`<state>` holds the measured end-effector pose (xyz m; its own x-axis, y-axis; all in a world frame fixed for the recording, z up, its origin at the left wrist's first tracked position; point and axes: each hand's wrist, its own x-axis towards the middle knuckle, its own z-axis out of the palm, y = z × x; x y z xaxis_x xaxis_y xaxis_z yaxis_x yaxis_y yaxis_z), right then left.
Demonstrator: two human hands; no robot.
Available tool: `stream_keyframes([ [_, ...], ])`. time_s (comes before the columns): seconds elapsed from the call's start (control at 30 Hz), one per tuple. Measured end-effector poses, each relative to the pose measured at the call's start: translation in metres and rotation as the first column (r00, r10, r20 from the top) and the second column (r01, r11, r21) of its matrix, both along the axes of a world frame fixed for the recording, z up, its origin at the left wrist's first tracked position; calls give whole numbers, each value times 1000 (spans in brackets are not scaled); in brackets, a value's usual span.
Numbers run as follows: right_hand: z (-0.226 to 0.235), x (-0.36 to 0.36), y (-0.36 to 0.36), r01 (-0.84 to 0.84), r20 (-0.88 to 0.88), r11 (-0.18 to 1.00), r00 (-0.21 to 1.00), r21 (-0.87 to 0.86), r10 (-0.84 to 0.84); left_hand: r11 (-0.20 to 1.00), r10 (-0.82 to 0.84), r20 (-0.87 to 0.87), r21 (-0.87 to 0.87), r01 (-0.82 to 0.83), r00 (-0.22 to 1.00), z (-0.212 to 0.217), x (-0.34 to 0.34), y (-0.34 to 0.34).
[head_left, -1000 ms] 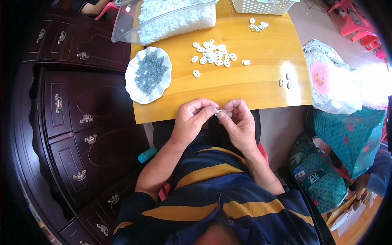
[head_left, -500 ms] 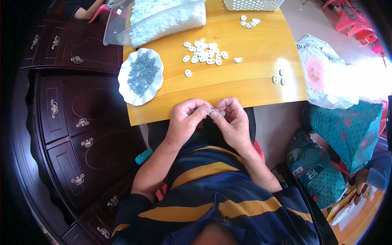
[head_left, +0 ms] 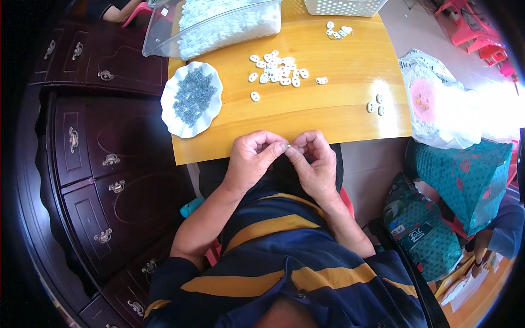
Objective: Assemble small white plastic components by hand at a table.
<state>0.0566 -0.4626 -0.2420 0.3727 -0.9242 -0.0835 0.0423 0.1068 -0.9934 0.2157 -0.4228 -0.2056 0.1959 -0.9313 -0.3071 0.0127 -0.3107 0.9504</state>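
My left hand (head_left: pixel 255 158) and my right hand (head_left: pixel 313 164) meet just off the table's near edge, above my lap. Thumbs and index fingers of both are pinched together around a small white piece (head_left: pixel 289 146), mostly hidden by the fingertips. Beyond them on the table lies a loose pile of small white oval pieces with two holes (head_left: pixel 279 69), with one apart (head_left: pixel 255 96) closer to me. To the left, a white wavy-edged plate (head_left: pixel 166 110) holds many small grey metal pins or screws (head_left: pixel 195 95).
A clear plastic bin (head_left: pixel 229 37) of white parts and a white perforated basket (head_left: pixel 346 6) stand at the far edge. More small white pieces (head_left: pixel 339 31) lie far right. Dark drawers (head_left: pixel 131 202) flank the left; a plastic bag (head_left: pixel 432 104) and teal bags (head_left: pixel 459 180) the right.
Both hands stay together, fingertips closing tighter over the small white piece, so less of it shows. The view has shifted slightly.
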Motion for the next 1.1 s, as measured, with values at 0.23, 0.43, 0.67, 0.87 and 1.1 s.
stream_keyframes([
  [0.23, 2, 4, -3, 0, 226, 974, 973, 226, -53, 997, -4, -107, -79, -5, 994, 2, 8, -4],
  [0.43, 7, -1, -5, -26, 282, 954, 957, 297, -62, 970, 158, 450, -237, -53, 879, -6, 40, -25],
  [0.67, 6, -2, -4, -29, 298, 932, 951, 362, -86, 951, 230, 860, -297, 80, 455, -18, 45, -52],
  [0.87, 5, -2, -6, -25, 290, 934, 953, 356, -85, 961, 197, 852, -265, 75, 486, -23, 45, -57],
  [1.1, 5, -1, -6, -20, 315, 932, 944, 363, -102, 987, 94, 614, -162, 9, 784, -21, 45, -40],
])
